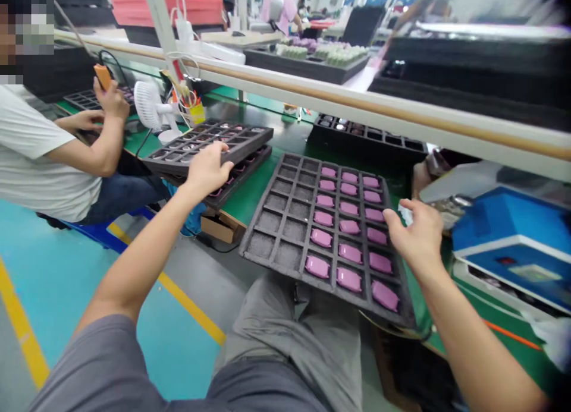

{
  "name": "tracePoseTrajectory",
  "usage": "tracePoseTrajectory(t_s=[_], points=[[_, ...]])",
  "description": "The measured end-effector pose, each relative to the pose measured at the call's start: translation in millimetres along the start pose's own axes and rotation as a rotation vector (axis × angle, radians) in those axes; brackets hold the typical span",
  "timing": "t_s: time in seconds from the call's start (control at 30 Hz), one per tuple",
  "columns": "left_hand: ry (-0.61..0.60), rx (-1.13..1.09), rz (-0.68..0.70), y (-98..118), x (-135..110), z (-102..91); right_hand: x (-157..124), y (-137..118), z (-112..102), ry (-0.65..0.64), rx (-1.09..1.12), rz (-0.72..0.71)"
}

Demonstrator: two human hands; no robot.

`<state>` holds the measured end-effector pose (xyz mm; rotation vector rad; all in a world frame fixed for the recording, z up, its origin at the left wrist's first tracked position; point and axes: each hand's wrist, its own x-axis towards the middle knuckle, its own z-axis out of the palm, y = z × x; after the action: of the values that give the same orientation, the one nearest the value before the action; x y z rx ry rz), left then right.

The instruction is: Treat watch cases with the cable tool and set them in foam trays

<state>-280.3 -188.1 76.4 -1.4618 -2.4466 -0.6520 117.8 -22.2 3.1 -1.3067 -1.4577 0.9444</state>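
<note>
The big dark foam tray (285,222) sticks out past the near edge of the green desk (250,201). It holds eighteen pink oval pieces (349,226) (twelve pockets are empty). At its right edge the right hand (414,233) curls around a small white thing (405,214). The left hand (207,168) lies open on two stacked dark trays (241,135).

Factory assembly line, long green tabletop (250,199), black foam tray (285,230) of pink parts (348,226) on it, stacked trays (243,135) left of that tray, seated co-worker (44,156) further left, blue machine (513,233) to its right.
</note>
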Motion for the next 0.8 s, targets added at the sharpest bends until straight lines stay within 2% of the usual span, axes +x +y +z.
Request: tracePoseTrajectory(t_s=[0.03,0.07,0.13,0.2,0.23,0.27,0.3,0.37,0.47,0.57,0.67,0.8], points=[[0.003,-0.028,-0.001,2,-5,7.0,-2,-19,21,-0.007,-0.005,-0.075],[0.006,-0.065,-0.009,3,-9,12.7,-5,-38,49,-0.083,0.023,-0.132],[0.018,-0.143,-0.038,7,-17,20.8,-16,-75,119,-0.277,0.109,-0.120],[0.034,-0.207,-0.062,9,-28,26.1,-29,-104,197,-0.600,0.390,0.271],[0.042,-0.232,-0.072,9,-34,27.9,-37,-114,233,-0.666,0.485,0.460],[0.051,-0.259,-0.082,7,-40,29.3,-44,-122,265,-0.684,0.561,0.581],[0.064,-0.291,-0.098,3,-47,30.3,-51,-126,291,-0.687,0.590,0.597],[0.134,-0.382,-0.195,-13,-61,31.2,-61,-127,326,-0.647,0.618,0.593],[0.315,-0.591,-0.563,-53,-70,32.7,-65,-118,343,-0.580,0.641,0.574],[0.332,-0.808,-0.868,-94,-60,38.7,-59,-110,341,-0.541,0.687,0.550],[0.298,-1.011,-0.997,-114,-42,46.0,-52,-112,339,-0.542,0.749,0.524],[0.351,-1.213,-1.018,-113,-22,48.2,-48,-125,337,-0.570,0.847,0.487]])
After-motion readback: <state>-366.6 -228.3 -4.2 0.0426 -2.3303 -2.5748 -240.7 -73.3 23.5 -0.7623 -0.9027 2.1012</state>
